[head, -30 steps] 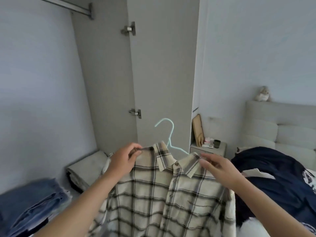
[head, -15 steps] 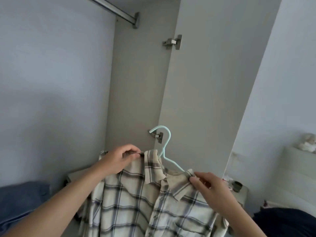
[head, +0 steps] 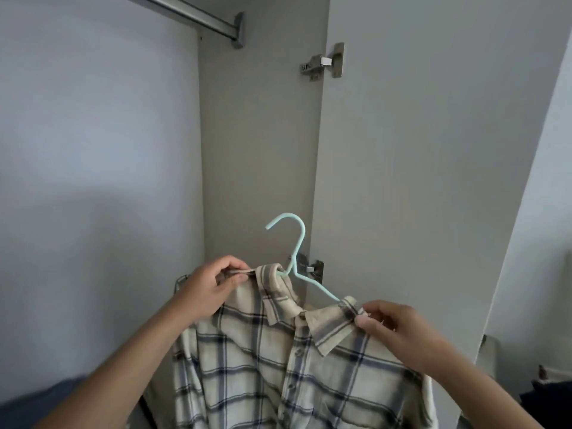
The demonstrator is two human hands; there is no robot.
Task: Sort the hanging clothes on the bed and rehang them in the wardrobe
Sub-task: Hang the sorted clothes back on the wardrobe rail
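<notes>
The wardrobe rail (head: 198, 13) at upper left carries nothing in view. Below it, the left hand (head: 210, 286) pinches the plaid shirt (head: 278, 360) at its shoulder; the mint hanger (head: 294, 243) sits in the collar, and the right hand (head: 399, 332) pinches the collar's other side. Hooking it on is not yet done.

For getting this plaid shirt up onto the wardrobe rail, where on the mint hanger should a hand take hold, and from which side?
Probably the bare neck of the mint-green wire hanger, just under the hook, approached from the right. The cream and grey plaid shirt covers most of the arms, and the hook opens leftward, so that grip leaves it free for the metal rail.
</notes>
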